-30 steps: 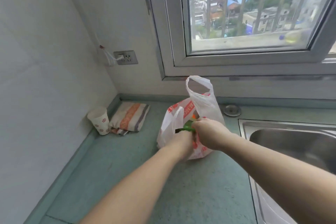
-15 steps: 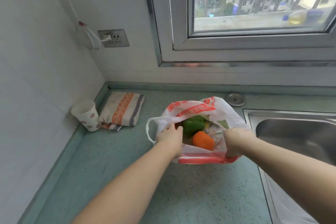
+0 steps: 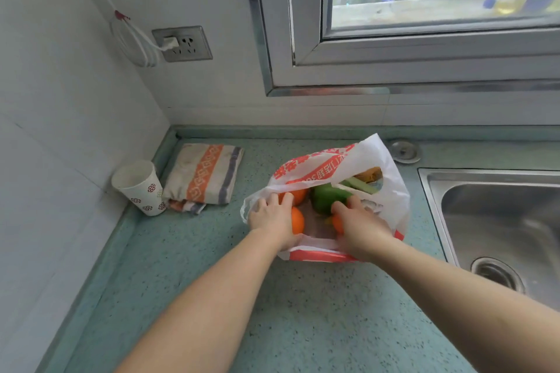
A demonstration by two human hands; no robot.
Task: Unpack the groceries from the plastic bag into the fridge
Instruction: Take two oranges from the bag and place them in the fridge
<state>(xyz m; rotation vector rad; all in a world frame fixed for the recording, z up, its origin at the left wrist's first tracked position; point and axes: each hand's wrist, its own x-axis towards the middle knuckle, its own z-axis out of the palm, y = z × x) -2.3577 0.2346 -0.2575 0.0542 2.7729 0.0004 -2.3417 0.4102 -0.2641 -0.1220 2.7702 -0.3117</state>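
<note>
The plastic bag (image 3: 357,160) serves as landmark: inside its mouth, the left hand (image 3: 272,218) covers part of an orange (image 3: 297,222), so whether the fingers grip it cannot be told, and the right hand (image 3: 360,230) hides nearly all of another orange thing (image 3: 338,223) beneath it. Deeper in the bag, behind the green pepper (image 3: 328,198), the yellowish items (image 3: 371,174) are too obscured by plastic to identify. Right of the bag, the sink (image 3: 485,191) is cut off by the picture's edge, and the bottle (image 3: 521,0) outside the window is blurred.
</note>
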